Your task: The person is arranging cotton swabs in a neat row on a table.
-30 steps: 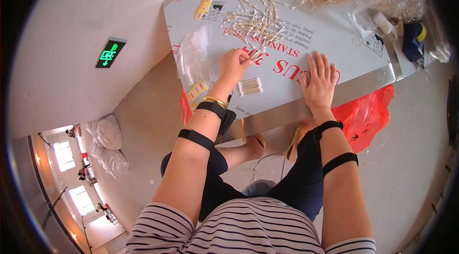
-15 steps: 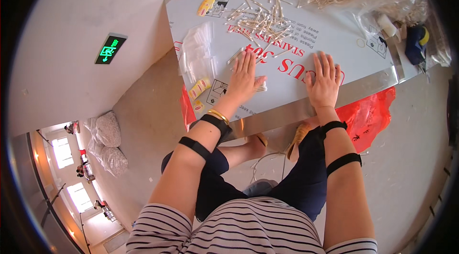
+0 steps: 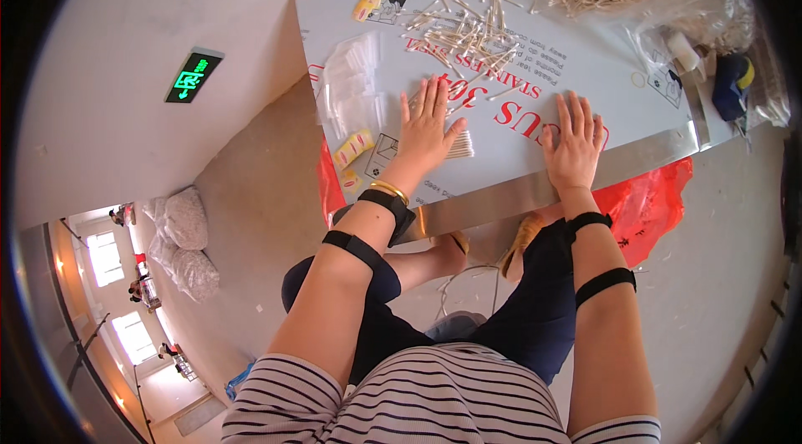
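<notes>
While a neat row of cotton swabs (image 3: 463, 146) lies on the table (image 3: 589, 55), partly hidden by the left hand (image 3: 424, 128), we note that hand palm down — fingers extended, thumb out; contact with the row we cannot tell. We see the right hand (image 3: 575, 143) flat, fingers spread, near the front edge. Beyond — loose swabs (image 3: 474, 29); leftward, clear bags (image 3: 351, 81) and a yellow packet (image 3: 353, 148).

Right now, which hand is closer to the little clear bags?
The left hand: it is palm down just to the right of the clear bags. The right hand is farther right, beyond the neat row of cotton swabs.
</notes>
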A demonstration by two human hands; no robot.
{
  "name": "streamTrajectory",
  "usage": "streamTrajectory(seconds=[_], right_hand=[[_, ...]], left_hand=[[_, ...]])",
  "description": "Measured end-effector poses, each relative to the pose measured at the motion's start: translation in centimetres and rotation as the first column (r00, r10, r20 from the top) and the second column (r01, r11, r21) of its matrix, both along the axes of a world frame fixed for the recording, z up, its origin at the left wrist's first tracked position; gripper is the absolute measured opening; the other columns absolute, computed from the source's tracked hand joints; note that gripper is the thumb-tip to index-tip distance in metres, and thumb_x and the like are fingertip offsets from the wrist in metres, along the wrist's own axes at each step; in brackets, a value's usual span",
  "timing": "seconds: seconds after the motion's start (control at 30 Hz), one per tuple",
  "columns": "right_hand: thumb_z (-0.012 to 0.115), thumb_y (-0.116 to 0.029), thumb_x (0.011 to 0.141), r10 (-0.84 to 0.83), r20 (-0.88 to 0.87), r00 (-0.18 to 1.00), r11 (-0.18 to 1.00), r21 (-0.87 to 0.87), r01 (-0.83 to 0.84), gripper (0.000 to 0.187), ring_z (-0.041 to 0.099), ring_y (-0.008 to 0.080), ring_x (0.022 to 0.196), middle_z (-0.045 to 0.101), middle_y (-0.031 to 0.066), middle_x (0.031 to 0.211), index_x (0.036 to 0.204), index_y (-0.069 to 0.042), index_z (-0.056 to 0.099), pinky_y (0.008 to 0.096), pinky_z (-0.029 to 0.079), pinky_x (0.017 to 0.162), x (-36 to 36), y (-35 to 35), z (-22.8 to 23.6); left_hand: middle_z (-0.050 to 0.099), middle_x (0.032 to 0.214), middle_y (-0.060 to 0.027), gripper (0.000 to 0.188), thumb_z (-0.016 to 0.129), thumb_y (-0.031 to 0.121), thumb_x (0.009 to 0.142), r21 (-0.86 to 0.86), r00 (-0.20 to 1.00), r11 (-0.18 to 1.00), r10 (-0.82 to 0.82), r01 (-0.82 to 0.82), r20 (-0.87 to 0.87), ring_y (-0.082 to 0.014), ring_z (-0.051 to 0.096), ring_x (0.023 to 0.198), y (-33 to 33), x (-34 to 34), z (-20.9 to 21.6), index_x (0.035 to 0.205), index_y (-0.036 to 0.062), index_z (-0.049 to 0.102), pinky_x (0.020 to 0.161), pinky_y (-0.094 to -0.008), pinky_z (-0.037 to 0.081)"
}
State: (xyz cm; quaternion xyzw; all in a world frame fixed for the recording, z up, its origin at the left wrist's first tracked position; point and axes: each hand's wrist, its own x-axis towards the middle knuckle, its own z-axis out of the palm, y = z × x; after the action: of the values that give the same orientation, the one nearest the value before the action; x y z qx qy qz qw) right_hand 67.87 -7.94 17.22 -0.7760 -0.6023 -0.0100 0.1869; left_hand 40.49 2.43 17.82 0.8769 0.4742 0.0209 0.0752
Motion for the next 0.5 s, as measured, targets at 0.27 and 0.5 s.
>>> streamTrajectory(seconds=[0.27,0.5], right_hand=[[0.055,-0.034,0.099,0.013,0.016,1.000,1.000,0.020,-0.013,0.057,0.032,0.0270,0.151,0.040,0.0047,0.160,0.153,-0.019,0.044,0.0503,0.022,0.125,0.0,0.0,0.1],[0.054,-0.036,0.099,0.014,0.010,1.000,1.000,0.015,-0.014,0.057,0.032,0.0259,0.151,0.040,0.0037,0.161,0.152,-0.019,0.045,0.0501,0.020,0.126,-0.5,0.3,0.4]], left_hand=[[0.011,0.171,-0.0168,0.089,0.035,0.063,0.103,0.039,0.999,0.998,0.042,-0.042,-0.006,-0.0327,0.009,0.159,-0.2,0.2,-0.5,0.164,0.0026,0.009,0.125,-0.0593,0.001],[0.014,0.170,-0.0196,0.085,0.041,0.058,0.103,0.088,0.990,0.989,0.110,-0.118,0.089,-0.0389,0.010,0.157,-0.1,-0.9,-0.1,0.162,0.0017,0.017,0.125,-0.0588,0.002]])
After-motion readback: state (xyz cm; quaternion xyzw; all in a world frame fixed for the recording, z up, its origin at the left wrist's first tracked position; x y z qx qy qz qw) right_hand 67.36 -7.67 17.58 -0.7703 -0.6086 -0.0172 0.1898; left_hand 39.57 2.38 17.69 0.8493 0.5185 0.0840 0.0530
